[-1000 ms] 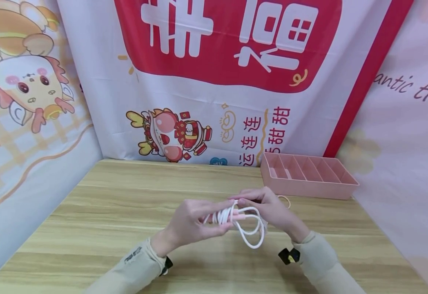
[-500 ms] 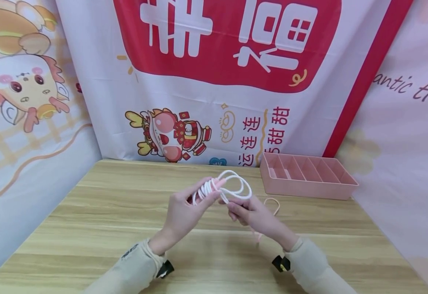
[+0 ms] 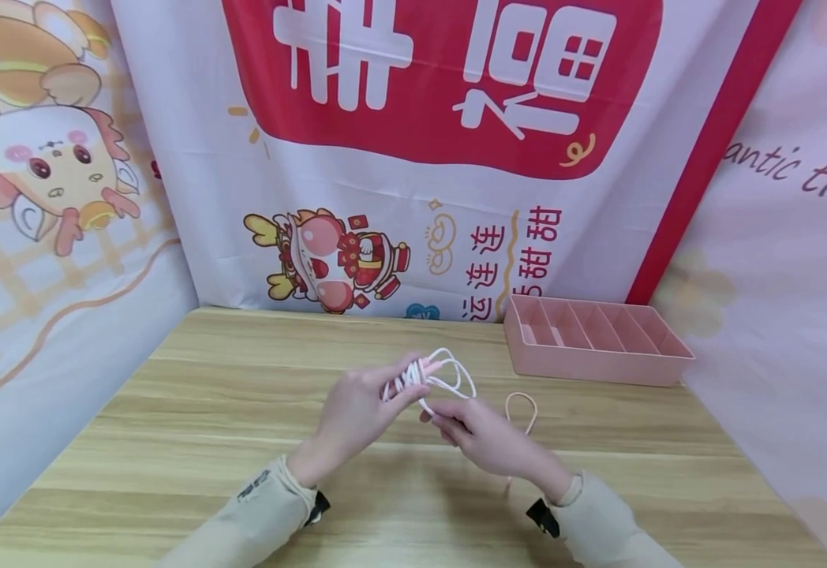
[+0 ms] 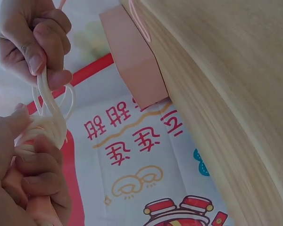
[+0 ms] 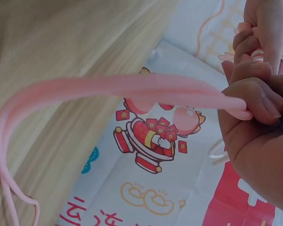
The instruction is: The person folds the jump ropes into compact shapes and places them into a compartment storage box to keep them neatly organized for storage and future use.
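Note:
A jump rope (image 3: 408, 376), its white cord wound in coils round pink handles, sits in my left hand (image 3: 357, 410) above the table. Loose white loops stick out from the coils toward the right. My left fingers curl round the bundle, and part of a pink handle (image 4: 41, 212) shows below them in the left wrist view. My right hand (image 3: 488, 438) pinches a white strand that runs down from the coils. A doubled pink cord (image 5: 108, 89) trails from the right hand in a long loop; its end inside the fist is hidden.
On the wooden table (image 3: 207, 442), a pink divided box (image 3: 598, 363) stands at the back right, behind the right hand. A printed cloth (image 3: 328, 173) hangs along the table's back edge, with more cloth on both sides.
The white loops swung up from hanging below the hands, then dropped slightly. My right hand moved left and lower, gripping a strand. The pink cord beyond it shows more now.

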